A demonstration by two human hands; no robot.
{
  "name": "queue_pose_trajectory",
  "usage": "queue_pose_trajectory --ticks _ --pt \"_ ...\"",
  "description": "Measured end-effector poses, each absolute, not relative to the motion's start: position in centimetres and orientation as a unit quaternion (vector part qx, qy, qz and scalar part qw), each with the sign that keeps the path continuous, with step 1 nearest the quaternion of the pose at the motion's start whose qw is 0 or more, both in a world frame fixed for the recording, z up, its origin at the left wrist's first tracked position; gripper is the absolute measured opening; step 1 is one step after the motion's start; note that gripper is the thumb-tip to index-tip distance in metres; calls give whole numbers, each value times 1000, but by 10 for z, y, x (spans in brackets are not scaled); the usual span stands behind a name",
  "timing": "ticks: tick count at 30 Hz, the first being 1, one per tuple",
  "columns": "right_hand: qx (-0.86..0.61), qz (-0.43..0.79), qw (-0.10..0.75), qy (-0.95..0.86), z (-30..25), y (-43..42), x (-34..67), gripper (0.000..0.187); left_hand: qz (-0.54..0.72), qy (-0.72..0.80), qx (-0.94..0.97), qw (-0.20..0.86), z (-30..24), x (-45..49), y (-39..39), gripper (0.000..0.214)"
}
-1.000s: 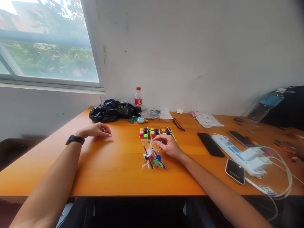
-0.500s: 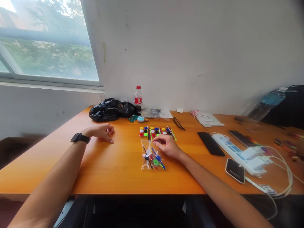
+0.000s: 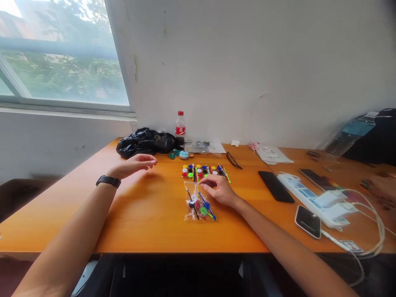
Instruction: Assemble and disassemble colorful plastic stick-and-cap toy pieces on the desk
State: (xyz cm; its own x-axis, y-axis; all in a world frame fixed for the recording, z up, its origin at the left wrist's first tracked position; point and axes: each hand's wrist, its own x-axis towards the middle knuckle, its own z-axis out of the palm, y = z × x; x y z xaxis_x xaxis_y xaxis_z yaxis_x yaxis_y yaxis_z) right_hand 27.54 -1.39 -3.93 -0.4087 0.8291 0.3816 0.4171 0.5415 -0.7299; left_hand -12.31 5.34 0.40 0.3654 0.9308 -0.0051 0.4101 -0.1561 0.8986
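Head view, clear bag: We find it flat on the table, near the front edge; its thin film wraps a small jumble of coloured parts.
Parts in the bag: We make out a green disc, a blue disc and a black stick, lying crossed and mixed; none of these looks set in order.
Right hand: Our right hand rests beside the bag, thumb and forefinger brought together at its upper edge; we cannot tell whether they pinch the film or merely touch it.
Left hand: Our left hand hangs above the table, fingers loosely stretched, with nothing seen in its grasp; a dark wristband sits behind it.
Laid-out parts: Just beyond the bag, coloured discs and sticks lie in tidy rows, so we judge that arranging to be done; whether film covers them, we cannot tell.
Unarranged parts: By our reading, only the bag's mixed contents lack such order.
Table back: We see a black plastic bag beside a red-capped bottle.
Table right: A white power strip lies well apart from the clear bag.
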Motion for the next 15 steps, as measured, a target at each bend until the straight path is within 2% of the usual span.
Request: queue_pose_trajectory --ticks 5,15 --pt "-391 269 376 -796 -39 -14 275 15 288 503 694 427 -4 -120 58 45" --pt "-391 267 372 -799 -37 -15 276 15 272 460 682 499 -8 -117 61 45"
